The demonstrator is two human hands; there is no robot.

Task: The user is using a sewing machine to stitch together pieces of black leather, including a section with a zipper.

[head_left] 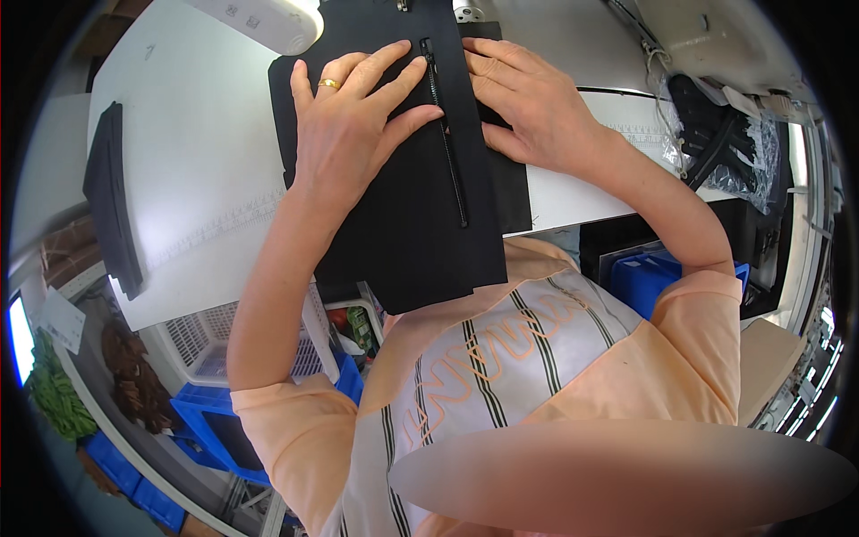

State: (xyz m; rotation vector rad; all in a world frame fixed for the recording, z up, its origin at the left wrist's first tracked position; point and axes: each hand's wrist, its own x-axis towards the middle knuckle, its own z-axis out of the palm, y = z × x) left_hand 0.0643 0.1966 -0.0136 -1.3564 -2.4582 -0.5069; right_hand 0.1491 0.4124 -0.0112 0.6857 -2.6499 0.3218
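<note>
A black fabric panel (385, 246) lies on the white table and hangs over its near edge. A black zipper (447, 157) runs lengthwise along the panel, right of its middle. Spread flat on the fabric, my left hand (344, 121) has its fingertips and thumb beside the zipper's upper part; a ring is on one finger. My right hand (541, 103) rests at the panel's right edge, fingers stretched out and thumb apart, with fingertips against the fabric. Under that edge, a second black piece (512, 201) partly shows.
A white machine part (264, 20) juts in at the top left, and small metal machine parts (403, 5) stand beyond the panel. Folded black pieces (114, 201) lie left on the table (197, 161). Black items in clear plastic (716, 134) sit right. A white basket (201, 345) is below.
</note>
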